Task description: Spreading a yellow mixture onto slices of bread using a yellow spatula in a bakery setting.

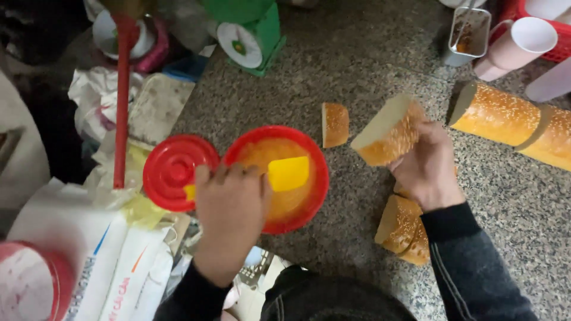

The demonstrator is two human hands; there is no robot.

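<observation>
left hand (231, 205): gripping yellow spatula (288, 173) inside red tub (318, 178) | right hand (426, 169): gripping bread piece (389, 132) | red lid (172, 171) beside tub, bench (333, 71) left edge

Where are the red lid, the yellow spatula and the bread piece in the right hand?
Red lid (173, 171), head view, on its ridged top.
Yellow spatula (289, 173), head view, on the flat blade.
Bread piece (389, 132), head view, on its pale cut face.

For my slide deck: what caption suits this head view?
Left hand dips a yellow spatula into a red tub while right hand holds a cut bread piece.
</observation>
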